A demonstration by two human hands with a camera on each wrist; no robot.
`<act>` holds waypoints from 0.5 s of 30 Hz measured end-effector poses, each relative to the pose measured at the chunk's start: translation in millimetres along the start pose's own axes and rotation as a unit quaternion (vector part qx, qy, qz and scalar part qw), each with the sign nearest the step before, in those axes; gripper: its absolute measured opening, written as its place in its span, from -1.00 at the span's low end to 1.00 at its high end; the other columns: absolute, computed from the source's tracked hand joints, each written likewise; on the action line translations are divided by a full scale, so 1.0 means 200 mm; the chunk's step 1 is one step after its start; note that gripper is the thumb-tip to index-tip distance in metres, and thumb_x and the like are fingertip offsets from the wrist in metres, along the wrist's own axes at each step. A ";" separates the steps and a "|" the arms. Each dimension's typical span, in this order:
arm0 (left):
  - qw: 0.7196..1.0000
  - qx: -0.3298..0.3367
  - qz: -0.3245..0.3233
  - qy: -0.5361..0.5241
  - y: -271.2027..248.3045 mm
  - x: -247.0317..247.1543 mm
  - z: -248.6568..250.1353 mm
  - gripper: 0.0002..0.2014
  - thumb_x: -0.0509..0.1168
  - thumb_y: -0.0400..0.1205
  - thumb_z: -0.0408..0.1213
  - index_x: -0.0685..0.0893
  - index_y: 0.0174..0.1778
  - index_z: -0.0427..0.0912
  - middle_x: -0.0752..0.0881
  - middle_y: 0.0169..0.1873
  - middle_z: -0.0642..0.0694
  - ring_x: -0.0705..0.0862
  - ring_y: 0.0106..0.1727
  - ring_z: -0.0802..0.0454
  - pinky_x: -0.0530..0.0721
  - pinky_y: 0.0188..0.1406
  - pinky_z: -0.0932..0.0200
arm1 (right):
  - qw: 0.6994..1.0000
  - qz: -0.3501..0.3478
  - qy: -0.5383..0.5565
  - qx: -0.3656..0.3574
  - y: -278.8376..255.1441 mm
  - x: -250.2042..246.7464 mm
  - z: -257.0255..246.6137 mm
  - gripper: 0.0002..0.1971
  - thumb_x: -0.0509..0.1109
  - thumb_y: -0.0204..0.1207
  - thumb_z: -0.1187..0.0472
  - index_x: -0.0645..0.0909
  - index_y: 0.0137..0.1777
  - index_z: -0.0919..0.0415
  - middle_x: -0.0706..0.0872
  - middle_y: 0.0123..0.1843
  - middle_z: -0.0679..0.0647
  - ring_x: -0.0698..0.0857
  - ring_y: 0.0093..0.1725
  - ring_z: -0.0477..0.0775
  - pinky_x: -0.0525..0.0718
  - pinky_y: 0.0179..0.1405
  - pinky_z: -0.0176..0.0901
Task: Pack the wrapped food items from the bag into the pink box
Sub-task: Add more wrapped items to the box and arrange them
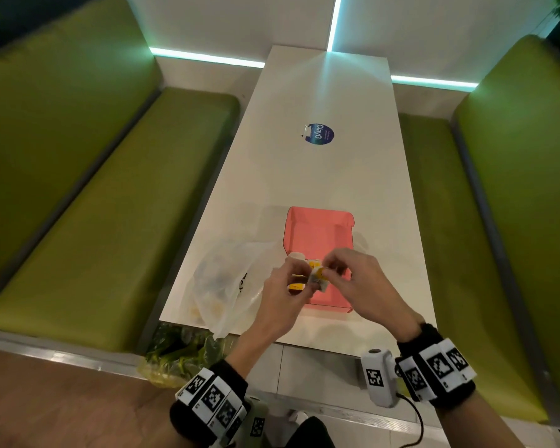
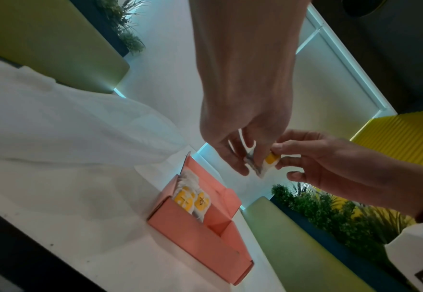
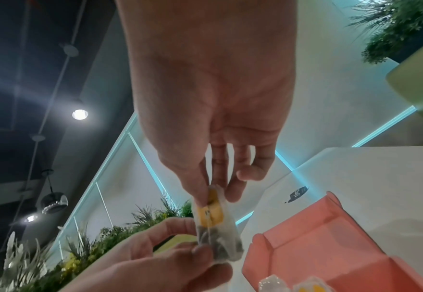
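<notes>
Pink box (image 2: 195, 239): two wrapped items (image 2: 191, 201).

Your left hand (image 1: 283, 291) and right hand (image 1: 353, 279) meet above the table's near end, fingers curled, both pinching one wrapped item (image 1: 316, 274) between fingertips.

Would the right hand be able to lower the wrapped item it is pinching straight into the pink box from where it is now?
Probably yes: the right hand holds the wrapped item over the open pink box, though the left hand also grips it.
</notes>
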State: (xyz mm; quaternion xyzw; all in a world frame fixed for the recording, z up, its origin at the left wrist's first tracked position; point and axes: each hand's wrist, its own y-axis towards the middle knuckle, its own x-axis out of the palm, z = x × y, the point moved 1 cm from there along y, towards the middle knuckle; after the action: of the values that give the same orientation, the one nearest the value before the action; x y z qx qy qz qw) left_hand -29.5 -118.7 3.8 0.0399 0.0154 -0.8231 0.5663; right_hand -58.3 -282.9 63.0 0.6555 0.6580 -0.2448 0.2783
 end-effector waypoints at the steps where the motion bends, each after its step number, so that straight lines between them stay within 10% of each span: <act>1: 1.000 -0.004 -0.002 0.024 0.00 0.00 -0.02 -0.74 0.49 0.57 -0.44 0.60 0.03 -0.06 0.75 -0.06 -0.06 0.78 -0.08 0.15 0.78 -0.14 0.13 | 1.000 -0.007 -0.015 -0.001 0.01 0.01 0.02 -0.96 0.41 0.61 0.22 0.64 -0.06 0.07 0.67 -0.17 -0.15 0.63 -0.13 -0.11 0.58 -0.14 -0.26; 5: 0.988 -0.014 -0.042 0.149 -0.02 -0.02 -0.10 -0.80 0.40 0.64 -0.34 0.54 0.07 -0.02 0.63 0.02 -0.07 0.67 -0.07 0.17 0.62 -0.21 0.41 | 0.990 -0.072 -0.119 0.019 0.03 0.09 0.16 -0.93 0.36 0.63 0.07 0.58 -0.06 0.00 0.61 -0.12 -0.14 0.59 -0.12 -0.03 0.60 -0.16 -0.05; 10: 0.907 -0.008 -0.150 0.393 -0.05 -0.01 -0.20 -0.76 0.33 0.67 -0.17 0.58 0.22 -0.13 0.65 0.19 -0.03 0.59 0.20 -0.05 0.61 0.04 0.03 | 0.972 -0.170 -0.152 0.048 0.11 0.22 0.33 -0.89 0.32 0.54 0.25 0.52 -0.18 0.03 0.63 -0.15 -0.07 0.61 -0.16 0.04 0.65 -0.14 0.10; 15: 0.877 0.007 -0.171 0.450 -0.05 0.02 -0.24 -0.73 0.27 0.68 -0.16 0.61 0.27 -0.15 0.60 0.23 -0.07 0.58 0.22 -0.12 0.63 0.03 -0.05 | 0.977 -0.161 -0.122 0.068 0.23 0.30 0.40 -0.86 0.37 0.56 0.31 0.56 -0.17 0.08 0.64 -0.19 -0.04 0.58 -0.20 0.01 0.47 -0.19 -0.17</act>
State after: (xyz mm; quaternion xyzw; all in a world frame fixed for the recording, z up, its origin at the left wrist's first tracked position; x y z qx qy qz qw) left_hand -38.4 -115.7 -44.8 0.4065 0.2692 -0.8004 0.3487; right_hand -8.8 -293.2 -34.0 0.5232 0.6984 -0.4083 0.2680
